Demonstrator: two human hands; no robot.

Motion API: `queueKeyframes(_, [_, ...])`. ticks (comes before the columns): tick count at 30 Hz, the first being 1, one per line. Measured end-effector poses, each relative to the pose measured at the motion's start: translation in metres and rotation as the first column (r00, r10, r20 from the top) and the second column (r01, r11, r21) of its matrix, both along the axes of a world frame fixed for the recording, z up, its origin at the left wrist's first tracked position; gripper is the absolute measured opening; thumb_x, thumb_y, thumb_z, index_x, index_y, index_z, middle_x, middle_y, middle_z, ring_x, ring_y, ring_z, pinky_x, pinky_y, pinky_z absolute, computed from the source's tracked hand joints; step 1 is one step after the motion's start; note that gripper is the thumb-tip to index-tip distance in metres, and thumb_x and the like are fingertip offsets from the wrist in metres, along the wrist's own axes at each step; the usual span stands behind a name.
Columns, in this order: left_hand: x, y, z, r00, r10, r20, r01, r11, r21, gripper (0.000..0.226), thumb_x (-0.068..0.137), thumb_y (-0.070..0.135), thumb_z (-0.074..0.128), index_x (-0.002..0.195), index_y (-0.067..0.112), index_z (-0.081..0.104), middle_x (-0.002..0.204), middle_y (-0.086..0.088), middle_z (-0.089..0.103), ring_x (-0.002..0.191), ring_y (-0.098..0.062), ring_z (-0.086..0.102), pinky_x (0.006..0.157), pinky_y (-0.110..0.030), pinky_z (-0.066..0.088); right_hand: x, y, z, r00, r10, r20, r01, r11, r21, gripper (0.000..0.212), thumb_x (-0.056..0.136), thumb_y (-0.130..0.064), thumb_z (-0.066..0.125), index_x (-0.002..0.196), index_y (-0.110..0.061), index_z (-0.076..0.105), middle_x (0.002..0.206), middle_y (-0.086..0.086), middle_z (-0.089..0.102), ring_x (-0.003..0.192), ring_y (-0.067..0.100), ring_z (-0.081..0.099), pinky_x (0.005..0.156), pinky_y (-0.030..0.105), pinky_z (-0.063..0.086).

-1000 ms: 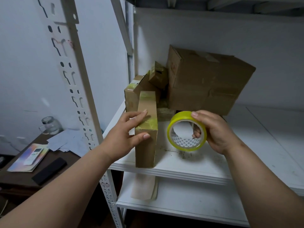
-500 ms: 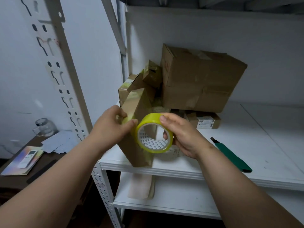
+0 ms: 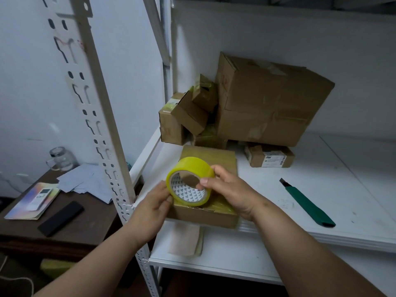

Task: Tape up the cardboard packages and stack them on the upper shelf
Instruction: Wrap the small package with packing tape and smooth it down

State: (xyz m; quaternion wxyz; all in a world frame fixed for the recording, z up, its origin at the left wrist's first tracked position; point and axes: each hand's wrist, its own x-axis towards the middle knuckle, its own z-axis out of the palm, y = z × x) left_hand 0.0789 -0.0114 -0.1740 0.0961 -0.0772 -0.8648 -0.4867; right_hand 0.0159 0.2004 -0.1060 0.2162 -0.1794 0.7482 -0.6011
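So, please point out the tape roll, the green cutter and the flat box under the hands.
tape roll (image 3: 194,166): head view, yellow outer band.
green cutter (image 3: 308,205): head view, mid-handle.
flat box (image 3: 214,156): head view, top face.

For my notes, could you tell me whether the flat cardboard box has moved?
Yes: the flat cardboard box, upright before, now lies flat at the shelf's front edge.

No legible text — label on small box (image 3: 271,156) too blurred to read.

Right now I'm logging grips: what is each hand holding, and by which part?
The right hand holds the yellow tape roll by its rim, fingers hooked into the core. The left hand pinches the roll's lower left edge.
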Motion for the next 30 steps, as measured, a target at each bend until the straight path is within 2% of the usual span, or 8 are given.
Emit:
queueKeyframes(2, [0.002,0.004,-0.003,0.998,-0.062,0.029,0.065,0.992,-0.112,0.049,0.086,0.038,0.034,0.132,0.041,0.051,0.146,0.030,0.036,0.138,0.002,0.032,0.118,-0.030,0.019,-0.001,-0.001,0.000,1.000,0.004,-0.028,-0.003,0.999,0.040,0.045,0.071,-0.048,0.068,0.105,-0.018,0.061,0.107,0.011,0.072,0.096,0.015,0.067,0.100,0.043,0.048])
queueKeyframes(4, [0.003,0.002,-0.010,0.998,-0.003,0.060,0.018,0.965,-0.260,0.056,0.082,0.052,0.038,0.136,0.039,0.048,0.148,0.023,0.034,0.139,-0.005,0.032,0.120,-0.043,0.015,-0.001,-0.001,-0.003,0.999,0.009,-0.041,-0.005,0.995,0.099,0.060,0.063,-0.056,0.067,0.109,-0.019,0.062,0.108,0.007,0.071,0.103,0.019,0.067,0.100,0.044,0.048])
queueKeyframes(7, [0.003,-0.004,-0.017,0.999,0.049,0.007,-0.038,0.849,-0.527,0.068,0.083,0.068,0.043,0.142,0.034,0.042,0.151,0.011,0.036,0.140,-0.018,0.035,0.119,-0.051,0.021,0.000,-0.003,-0.007,0.996,0.035,-0.080,-0.022,0.986,0.168,0.070,0.056,-0.058,0.072,0.118,-0.031,0.054,0.111,0.000,0.069,0.107,0.017,0.065,0.097,0.040,0.052])
queueKeyframes(9, [0.003,-0.005,-0.016,0.997,0.071,0.005,-0.053,0.786,-0.616,0.074,0.082,0.072,0.037,0.146,0.036,0.037,0.155,0.012,0.032,0.146,-0.014,0.026,0.121,-0.049,0.015,-0.001,-0.003,-0.007,0.987,0.045,-0.155,-0.008,0.973,0.229,0.071,0.057,-0.058,0.074,0.119,-0.032,0.049,0.111,-0.003,0.066,0.105,0.014,0.064,0.094,0.039,0.053])
queueKeyframes(15, [0.010,-0.002,-0.005,0.988,0.141,0.063,-0.058,0.720,-0.692,0.094,0.071,0.078,0.015,0.156,0.039,0.001,0.160,0.025,-0.011,0.149,-0.005,-0.002,0.121,-0.043,0.001,-0.006,0.029,0.011,0.968,-0.036,-0.250,0.103,0.960,0.260,0.049,0.059,-0.033,0.072,0.104,-0.025,0.055,0.091,0.002,0.065,0.082,0.019,0.064,0.072,0.036,0.054])
queueKeyframes(19, [0.010,0.002,-0.005,0.989,0.139,0.049,-0.073,0.751,-0.656,0.095,0.072,0.077,0.020,0.157,0.036,0.006,0.158,0.026,-0.008,0.152,-0.011,0.006,0.120,-0.043,0.002,-0.005,0.073,0.026,0.967,-0.116,-0.228,0.159,0.971,0.179,0.043,0.056,-0.021,0.074,0.096,-0.019,0.058,0.066,-0.008,0.063,0.062,0.011,0.060,0.056,0.024,0.048])
queueKeyframes(26, [0.010,0.000,-0.004,0.986,0.148,0.074,-0.066,0.762,-0.644,0.094,0.071,0.077,0.019,0.156,0.040,0.004,0.157,0.030,-0.010,0.151,-0.008,0.012,0.121,-0.047,0.006,-0.009,0.097,0.036,0.909,-0.074,-0.411,0.276,0.846,0.456,0.044,0.066,-0.021,0.081,0.098,-0.036,0.055,0.083,-0.009,0.054,0.065,0.007,0.053,0.051,0.015,0.036])
queueKeyframes(30, [0.011,0.004,-0.003,0.986,0.151,0.068,-0.077,0.779,-0.622,0.097,0.070,0.077,0.021,0.157,0.037,0.008,0.158,0.028,-0.005,0.148,-0.005,0.018,0.121,-0.047,0.008,0.003,0.106,0.035,0.937,-0.033,-0.347,0.214,0.840,0.499,0.063,0.039,-0.057,0.062,0.099,-0.040,0.056,0.089,-0.005,0.059,0.071,0.007,0.058,0.052,0.012,0.039])
